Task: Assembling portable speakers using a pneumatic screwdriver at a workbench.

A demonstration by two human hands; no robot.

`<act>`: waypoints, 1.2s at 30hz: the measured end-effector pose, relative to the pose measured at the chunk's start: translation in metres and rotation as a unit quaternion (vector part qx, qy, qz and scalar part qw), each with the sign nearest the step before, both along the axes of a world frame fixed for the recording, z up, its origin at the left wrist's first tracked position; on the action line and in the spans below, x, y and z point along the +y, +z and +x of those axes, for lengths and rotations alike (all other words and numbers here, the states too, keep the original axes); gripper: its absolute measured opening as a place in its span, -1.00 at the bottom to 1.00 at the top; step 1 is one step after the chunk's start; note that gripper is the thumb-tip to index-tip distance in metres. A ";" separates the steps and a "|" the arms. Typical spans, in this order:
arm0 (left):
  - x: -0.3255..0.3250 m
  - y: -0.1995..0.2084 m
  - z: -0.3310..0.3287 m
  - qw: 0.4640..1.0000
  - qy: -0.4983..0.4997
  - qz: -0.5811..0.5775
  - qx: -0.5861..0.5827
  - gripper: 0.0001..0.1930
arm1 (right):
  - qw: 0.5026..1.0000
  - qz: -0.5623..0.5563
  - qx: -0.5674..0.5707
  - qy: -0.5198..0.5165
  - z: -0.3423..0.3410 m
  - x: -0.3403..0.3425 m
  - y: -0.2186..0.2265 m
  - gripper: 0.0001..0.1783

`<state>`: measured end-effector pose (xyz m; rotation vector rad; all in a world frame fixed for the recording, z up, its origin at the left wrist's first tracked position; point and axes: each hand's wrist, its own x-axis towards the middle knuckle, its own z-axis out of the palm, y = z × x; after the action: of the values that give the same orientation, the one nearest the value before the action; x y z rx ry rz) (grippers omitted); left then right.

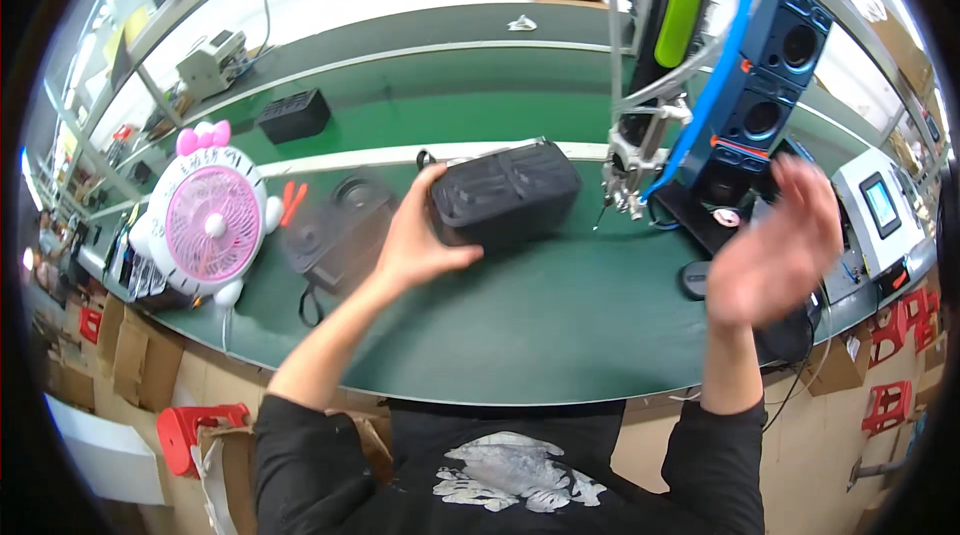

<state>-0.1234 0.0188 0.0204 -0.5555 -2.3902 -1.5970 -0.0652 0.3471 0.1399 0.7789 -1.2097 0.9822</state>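
My left hand [418,235] wraps round the left end of a black box-shaped speaker housing [508,193], fingers at its far side and thumb at its near side. The housing lies on the green bench, with a small strap loop at its far left corner. Just left of my wrist sits another dark speaker [335,235], blurred, with round drivers and a wrist strap. My right hand [780,250] is raised over the right part of the bench, smeared by motion, its fingers stretched upward and nothing visible in it. Near it is a round black disc [692,280].
A pink and white fan [213,225] and orange-handled tool [293,203] stand at left. A black-and-green electric screwdriver [680,25] hangs at right beside stacked blue speakers [765,85] and a white device with a screen [880,205]. Another black housing [294,116] lies farther back.
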 end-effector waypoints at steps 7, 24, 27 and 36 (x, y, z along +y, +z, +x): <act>-0.031 -0.034 0.155 0.991 0.127 -0.031 0.003 0.10 | 0.924 0.235 -0.264 0.147 0.112 -0.056 -0.102 -0.76; 0.021 -0.062 0.270 0.985 0.079 -0.152 0.012 0.31 | 0.760 0.224 -0.586 0.168 0.139 -0.101 -0.157 0.13; 0.039 -0.052 0.267 0.987 -0.131 -0.091 -0.031 0.13 | 0.750 0.125 -0.626 0.175 0.121 -0.074 -0.159 0.17; -0.011 0.019 0.173 0.919 -0.300 -0.158 0.200 -0.26 | 0.755 -0.075 -0.608 0.234 0.128 -0.055 -0.168 -0.20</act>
<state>0.0493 0.0076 0.0399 -1.6343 -2.2700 -1.0993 0.0630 0.2918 -0.0277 0.2142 -2.0263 2.1547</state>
